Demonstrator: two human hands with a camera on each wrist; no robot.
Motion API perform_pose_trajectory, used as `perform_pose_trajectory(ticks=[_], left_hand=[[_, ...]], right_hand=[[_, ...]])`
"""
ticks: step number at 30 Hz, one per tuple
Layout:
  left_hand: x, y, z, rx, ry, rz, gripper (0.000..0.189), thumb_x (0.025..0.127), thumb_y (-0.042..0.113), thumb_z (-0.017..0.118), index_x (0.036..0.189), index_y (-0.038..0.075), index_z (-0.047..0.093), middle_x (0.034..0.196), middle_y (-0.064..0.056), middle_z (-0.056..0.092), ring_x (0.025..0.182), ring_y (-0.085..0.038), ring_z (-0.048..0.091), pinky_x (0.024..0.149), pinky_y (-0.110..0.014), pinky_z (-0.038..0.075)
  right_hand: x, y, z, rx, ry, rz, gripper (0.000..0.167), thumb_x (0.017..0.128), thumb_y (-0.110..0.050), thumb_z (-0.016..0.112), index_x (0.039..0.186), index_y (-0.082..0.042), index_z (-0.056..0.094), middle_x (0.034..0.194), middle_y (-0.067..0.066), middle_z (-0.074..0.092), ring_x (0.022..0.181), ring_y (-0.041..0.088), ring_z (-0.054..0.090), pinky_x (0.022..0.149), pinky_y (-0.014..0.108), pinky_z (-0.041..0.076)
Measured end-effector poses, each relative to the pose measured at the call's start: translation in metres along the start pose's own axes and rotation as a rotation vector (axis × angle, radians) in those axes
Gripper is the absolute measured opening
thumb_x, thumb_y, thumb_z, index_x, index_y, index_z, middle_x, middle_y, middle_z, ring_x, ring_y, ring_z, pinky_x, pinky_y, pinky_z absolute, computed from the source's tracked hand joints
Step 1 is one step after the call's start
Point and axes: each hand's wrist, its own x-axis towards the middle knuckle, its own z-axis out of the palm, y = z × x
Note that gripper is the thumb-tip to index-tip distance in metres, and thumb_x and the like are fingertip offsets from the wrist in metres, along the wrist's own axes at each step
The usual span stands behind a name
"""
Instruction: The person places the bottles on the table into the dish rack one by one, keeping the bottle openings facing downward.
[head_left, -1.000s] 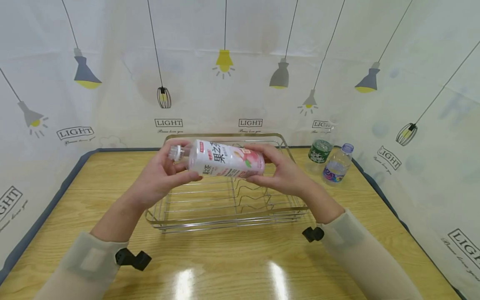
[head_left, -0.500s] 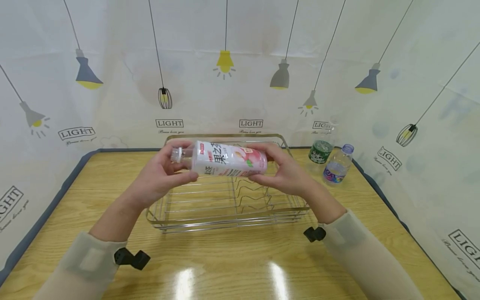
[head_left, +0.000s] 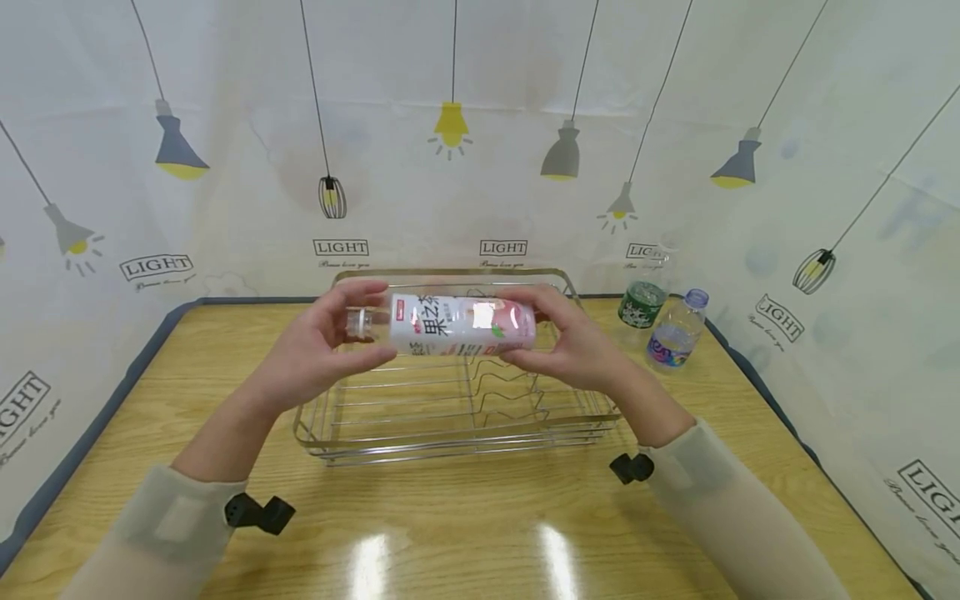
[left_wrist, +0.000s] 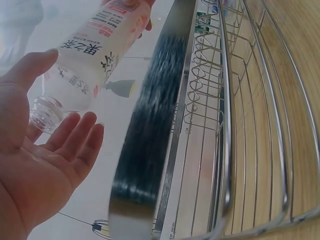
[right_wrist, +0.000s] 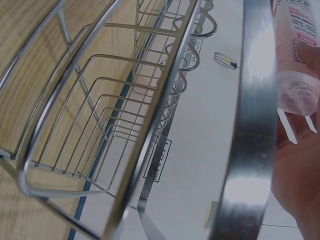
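Note:
A clear plastic bottle (head_left: 450, 323) with a white and pink peach label lies sideways in the air over the wire dish rack (head_left: 405, 404), its neck to the left. My right hand (head_left: 566, 337) grips it near the base, thumb in front and fingers behind. Around the neck end, my left hand (head_left: 315, 346) has thumb and fingers spread apart. In the left wrist view, the left hand (left_wrist: 50, 150) lies palm up beside the bottle neck (left_wrist: 47, 112), fingers loosely bent and not closed on it. The base (right_wrist: 298, 95) shows at the right edge of the right wrist view.
Two more bottles stand on the wooden table (head_left: 480, 525) right of the rack: one with a green label (head_left: 641, 304) and a shorter one with a purple label (head_left: 675, 337). A lamp-printed cloth (head_left: 390, 167) surrounds the table at the back and sides.
The bottle has turned from a slight slant to nearly level and shifted a little right. My left thumb and fingers have spread wider around its neck; the right hand keeps its grip.

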Motion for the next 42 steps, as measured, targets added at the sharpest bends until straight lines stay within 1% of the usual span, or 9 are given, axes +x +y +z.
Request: perform_pose_trajectory(ticks=[3,7,11,14,17,25,32,39,42], left_hand=[[0.000,0.001,0.001,0.089,0.018,-0.004,0.075,0.097,0.016,0.087,0.162,0.023,0.050,0.155,-0.006,0.058,0.134,-0.026,0.062,0.104,-0.029,0.053],[0.000,0.001,0.004,0.194,0.022,0.018,0.078,0.095,0.022,0.090,0.163,0.029,0.051,0.160,-0.004,0.056,0.144,-0.030,0.057,0.115,-0.049,0.046],[0.002,0.000,0.007,0.291,0.012,0.065,0.077,0.094,0.024,0.091,0.162,0.029,0.055,0.159,-0.004,0.056,0.142,-0.032,0.056,0.117,-0.060,0.045],[0.004,0.000,0.010,0.338,0.001,0.110,0.074,0.093,0.022,0.092,0.159,0.025,0.060,0.157,-0.005,0.057,0.137,-0.031,0.056,0.112,-0.064,0.048],[0.006,0.000,0.013,0.364,-0.012,0.150,0.072,0.091,0.018,0.092,0.157,0.023,0.063,0.156,-0.005,0.058,0.137,-0.030,0.056,0.110,-0.063,0.050],[0.009,-0.002,0.019,0.383,-0.047,0.197,0.063,0.091,0.011,0.091,0.150,0.017,0.070,0.148,-0.006,0.064,0.128,-0.027,0.061,0.097,-0.045,0.057],[0.010,-0.001,0.021,0.452,-0.036,0.221,0.063,0.092,0.011,0.090,0.151,0.015,0.069,0.147,-0.013,0.065,0.128,-0.034,0.063,0.097,-0.052,0.059],[0.010,-0.006,0.026,0.520,-0.021,0.288,0.063,0.094,0.011,0.089,0.153,0.013,0.066,0.150,-0.014,0.064,0.131,-0.037,0.061,0.103,-0.056,0.054],[0.009,-0.007,0.026,0.557,-0.019,0.294,0.063,0.096,0.013,0.087,0.155,0.015,0.065,0.152,-0.014,0.063,0.131,-0.038,0.062,0.102,-0.056,0.054]], right_hand=[[0.000,-0.001,0.000,-0.003,-0.003,-0.006,0.073,0.089,-0.006,0.091,0.154,-0.009,0.058,0.150,0.011,0.059,0.129,0.024,0.058,0.106,0.045,0.056],[0.000,-0.002,0.000,-0.013,-0.007,-0.008,0.071,0.091,-0.007,0.090,0.154,-0.011,0.058,0.151,0.011,0.058,0.130,0.024,0.057,0.107,0.038,0.055],[-0.001,-0.003,0.001,-0.017,-0.006,-0.011,0.071,0.091,-0.007,0.090,0.154,-0.010,0.058,0.151,0.011,0.058,0.130,0.024,0.057,0.107,0.038,0.055],[0.000,-0.003,0.001,-0.018,-0.008,-0.016,0.071,0.090,-0.007,0.090,0.154,-0.010,0.059,0.152,0.012,0.058,0.130,0.025,0.057,0.107,0.042,0.056],[0.000,-0.004,0.002,-0.030,-0.011,-0.019,0.071,0.090,-0.009,0.091,0.153,-0.009,0.060,0.153,0.011,0.058,0.131,0.025,0.057,0.107,0.043,0.056],[0.000,-0.005,0.004,-0.052,-0.011,-0.021,0.070,0.091,-0.011,0.091,0.154,-0.013,0.061,0.153,0.010,0.059,0.133,0.025,0.057,0.109,0.040,0.055],[0.002,-0.006,0.005,-0.055,0.011,-0.051,0.070,0.090,-0.009,0.091,0.153,-0.009,0.061,0.149,0.011,0.060,0.132,0.025,0.056,0.109,0.036,0.055],[0.005,-0.010,0.005,-0.059,0.015,-0.033,0.071,0.090,-0.009,0.091,0.154,-0.012,0.060,0.147,0.011,0.059,0.129,0.024,0.056,0.110,0.038,0.054],[0.006,-0.012,0.005,-0.061,0.017,-0.028,0.073,0.090,-0.009,0.091,0.156,-0.012,0.059,0.148,0.011,0.059,0.127,0.024,0.057,0.109,0.039,0.054]])
